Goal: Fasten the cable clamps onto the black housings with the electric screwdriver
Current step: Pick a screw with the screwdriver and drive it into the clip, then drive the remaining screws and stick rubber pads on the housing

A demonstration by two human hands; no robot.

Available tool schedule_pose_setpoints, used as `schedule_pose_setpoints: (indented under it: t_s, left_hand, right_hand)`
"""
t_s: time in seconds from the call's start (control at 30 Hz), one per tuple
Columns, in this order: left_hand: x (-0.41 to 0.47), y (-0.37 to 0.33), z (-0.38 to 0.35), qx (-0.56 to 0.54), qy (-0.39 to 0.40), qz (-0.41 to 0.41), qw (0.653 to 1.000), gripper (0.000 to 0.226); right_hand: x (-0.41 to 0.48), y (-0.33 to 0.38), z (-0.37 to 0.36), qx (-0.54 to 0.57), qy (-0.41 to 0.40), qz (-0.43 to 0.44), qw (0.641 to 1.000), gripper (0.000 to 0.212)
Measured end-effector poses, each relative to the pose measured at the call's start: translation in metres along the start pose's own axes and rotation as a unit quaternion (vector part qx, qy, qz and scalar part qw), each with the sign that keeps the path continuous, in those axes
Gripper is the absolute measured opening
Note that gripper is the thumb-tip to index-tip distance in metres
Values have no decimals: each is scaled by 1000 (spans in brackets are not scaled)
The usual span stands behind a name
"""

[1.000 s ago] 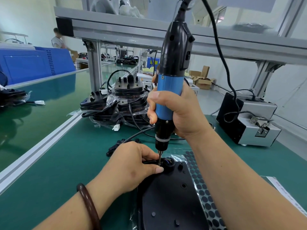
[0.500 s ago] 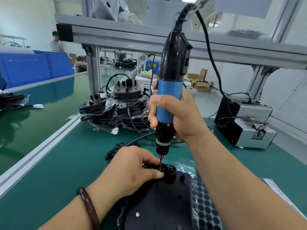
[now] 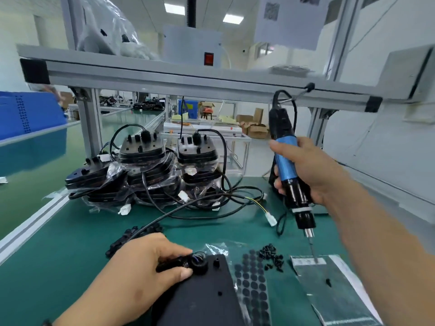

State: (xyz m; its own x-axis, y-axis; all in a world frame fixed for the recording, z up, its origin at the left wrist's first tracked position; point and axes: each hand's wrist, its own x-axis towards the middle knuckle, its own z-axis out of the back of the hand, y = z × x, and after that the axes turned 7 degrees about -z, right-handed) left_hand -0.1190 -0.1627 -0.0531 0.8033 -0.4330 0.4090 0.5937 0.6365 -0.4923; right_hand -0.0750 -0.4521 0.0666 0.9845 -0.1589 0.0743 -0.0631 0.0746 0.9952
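right grip (image 3: pixel 310 170) holds electric screwdriver (image 3: pixel 285 160); left grip (image 3: pixel 141 271) pinches cable clamp (image 3: pixel 173 265) on black housing (image 3: pixel 204 300)

No text can be read (print on the hanging sheet (image 3: pixel 289 22) is blurred)

Black housing (image 3: pixel 202 300) flat, clamp (image 3: pixel 173 265) at far edge; blue-black screwdriver (image 3: pixel 284 162) tilted, bit down.

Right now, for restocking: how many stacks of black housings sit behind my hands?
3: a low left stack, a taller middle stack, and a right stack. Others may hide behind them.
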Motion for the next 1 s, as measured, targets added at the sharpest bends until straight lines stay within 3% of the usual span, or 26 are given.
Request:
schedule_pose_setpoints:
  t_s: [0.07,0.13,0.23,0.4,0.53,0.6,0.7,0.93,1.0]
  left_hand:
    - [2,0,2,-21,3,4,1000,39]
    - [4,1,3,-52,11,20,998,30]
    - [7,2,3,-85,15,44,995,31]
    - [9,11,1,-122,33,111,986,38]
    - [10,16,4,-149,48,128,979,69]
    - [13,16,7,-149,66,138,977,72]
    - [20,12,16,-150,110,138,973,65]
    - [67,-15,15,-31,142,103,984,8]
    - [87,-26,1,15,173,86,981,12]
  right_hand:
    - [5,-20,27,-31,-45,-54,997,47]
    - [8,-42,48,-50,-82,-91,991,51]
    - [10,-67,69,-48,-97,-117,987,53]
    - [19,-84,75,6,-108,-111,988,56]
    - [25,-91,71,22,-113,-101,988,58]
    - [27,-92,70,28,-121,-97,988,56]
    - [28,-94,70,32,-120,-94,988,52]
    - [24,-94,71,33,-110,-83,990,49]
    - [22,-94,71,14,-127,-61,990,42]
